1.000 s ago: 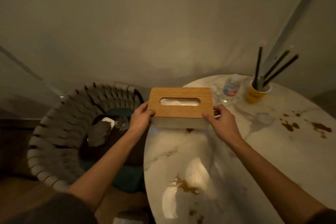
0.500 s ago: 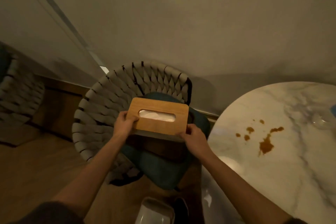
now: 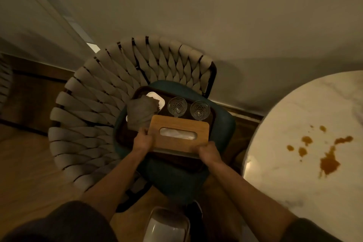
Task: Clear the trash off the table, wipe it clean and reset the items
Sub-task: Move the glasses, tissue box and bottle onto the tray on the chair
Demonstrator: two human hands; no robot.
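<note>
A tissue box (image 3: 177,134) with a wooden lid and a slot showing white tissue is held low over a dark tray (image 3: 125,133) on the chair seat. My left hand (image 3: 143,140) grips its left end and my right hand (image 3: 208,152) its near right corner. On the tray behind the box stand two cut-glass glasses (image 3: 177,106) (image 3: 200,109), with a grey folded cloth (image 3: 142,112) lying over a white dish (image 3: 158,98). The round marble table (image 3: 306,124) at right carries brown spill stains (image 3: 330,160).
The tray rests on a woven-back chair (image 3: 110,92) with a teal cushion (image 3: 225,122), against a plain wall. A pale bin (image 3: 167,226) stands on the wood floor by my feet. Another woven chair edge (image 3: 5,80) shows at far left.
The tissue box has been carried off the table, swung left over the chair and lowered toward the tray. My view turned left, so the bottle and cup on the table left the frame.
</note>
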